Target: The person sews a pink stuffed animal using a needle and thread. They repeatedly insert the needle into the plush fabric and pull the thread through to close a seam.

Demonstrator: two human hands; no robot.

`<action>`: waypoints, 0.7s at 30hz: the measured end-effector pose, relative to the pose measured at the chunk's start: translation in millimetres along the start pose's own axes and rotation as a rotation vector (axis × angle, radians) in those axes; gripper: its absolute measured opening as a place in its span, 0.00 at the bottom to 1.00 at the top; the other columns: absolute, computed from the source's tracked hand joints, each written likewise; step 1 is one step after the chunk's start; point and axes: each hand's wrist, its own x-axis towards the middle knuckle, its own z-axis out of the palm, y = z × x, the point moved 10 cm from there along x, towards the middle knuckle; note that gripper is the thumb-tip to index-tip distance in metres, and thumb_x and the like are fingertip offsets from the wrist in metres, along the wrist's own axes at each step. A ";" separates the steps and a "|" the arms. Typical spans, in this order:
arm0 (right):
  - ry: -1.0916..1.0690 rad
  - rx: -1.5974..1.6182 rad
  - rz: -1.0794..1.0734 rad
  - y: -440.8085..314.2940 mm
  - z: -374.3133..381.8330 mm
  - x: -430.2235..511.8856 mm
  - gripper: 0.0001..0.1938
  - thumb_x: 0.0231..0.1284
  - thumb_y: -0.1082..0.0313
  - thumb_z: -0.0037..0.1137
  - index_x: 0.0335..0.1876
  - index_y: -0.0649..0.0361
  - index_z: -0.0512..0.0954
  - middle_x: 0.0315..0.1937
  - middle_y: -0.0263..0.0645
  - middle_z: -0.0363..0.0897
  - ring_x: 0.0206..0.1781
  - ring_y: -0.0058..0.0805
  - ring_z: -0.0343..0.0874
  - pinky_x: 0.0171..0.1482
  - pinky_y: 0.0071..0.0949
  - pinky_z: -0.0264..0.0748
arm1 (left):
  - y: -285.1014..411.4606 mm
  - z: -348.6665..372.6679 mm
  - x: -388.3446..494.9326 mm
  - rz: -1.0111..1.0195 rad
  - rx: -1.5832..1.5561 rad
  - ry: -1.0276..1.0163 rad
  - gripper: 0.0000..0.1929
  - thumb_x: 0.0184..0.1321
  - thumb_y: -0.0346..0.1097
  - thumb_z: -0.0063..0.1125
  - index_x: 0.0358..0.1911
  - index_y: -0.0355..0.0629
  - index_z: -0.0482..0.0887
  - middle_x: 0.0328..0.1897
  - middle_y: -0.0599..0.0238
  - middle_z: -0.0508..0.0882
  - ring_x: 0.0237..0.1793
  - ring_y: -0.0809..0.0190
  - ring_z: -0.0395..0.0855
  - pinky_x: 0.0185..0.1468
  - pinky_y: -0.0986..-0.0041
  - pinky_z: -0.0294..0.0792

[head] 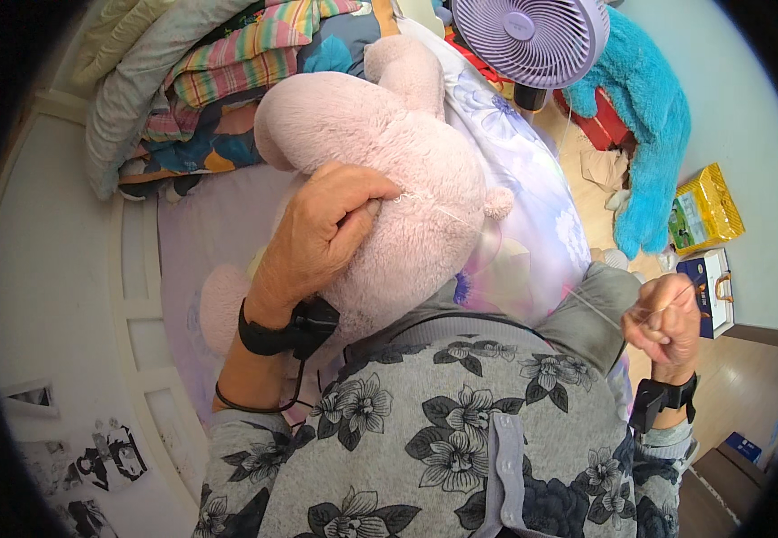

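A large pink plush toy (416, 249) lies across my lap and the bed, its small round tail (498, 203) at the right. My left hand (338, 222) pinches the plush fabric, thumb and forefinger together beside a short line of white stitching (410, 196). From that seam a white thread (590, 302) runs right, above my lap, to my right hand (661, 319). The fingers there are curled around the thread, well apart from the toy. Whether a needle is among them is too blurred to tell. Both wrists wear black straps.
A purple fan (523, 40) stands beyond the bed's right edge. Past it are a blue plush toy (654, 148), a yellow bag (708, 208) and a dark blue box (711, 289). Folded bedding (241, 74) is piled at the back left, beside a white headboard (136, 269).
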 end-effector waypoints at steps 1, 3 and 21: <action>0.038 -0.036 0.002 4.2 -0.6 0.3 0.16 0.60 0.66 0.67 0.24 0.65 0.72 0.16 0.28 0.63 0.10 0.10 0.53 0.16 0.23 0.63 | -0.6 -2.1 4.0 0.032 0.050 -0.018 0.10 0.54 0.25 0.58 0.40 0.36 0.84 0.41 0.55 0.85 0.44 0.51 0.80 0.51 0.64 0.71; 0.053 -0.024 0.087 11.8 2.9 -0.7 0.12 0.56 0.65 0.67 0.25 0.63 0.76 0.18 0.31 0.67 0.14 0.15 0.59 0.23 0.27 0.68 | -2.7 -5.9 12.9 0.093 0.135 -0.039 0.11 0.53 0.25 0.57 0.40 0.37 0.84 0.42 0.55 0.85 0.46 0.51 0.80 0.53 0.64 0.71; 0.087 0.072 0.148 42.0 -38.6 -6.9 0.11 0.64 0.65 0.62 0.30 0.60 0.74 0.19 0.28 0.65 0.17 0.12 0.58 0.27 0.27 0.66 | -76.4 -62.9 50.2 -0.110 0.158 0.005 0.23 0.54 0.43 0.67 0.52 0.40 0.82 0.59 0.54 0.79 0.61 0.53 0.75 0.65 0.64 0.67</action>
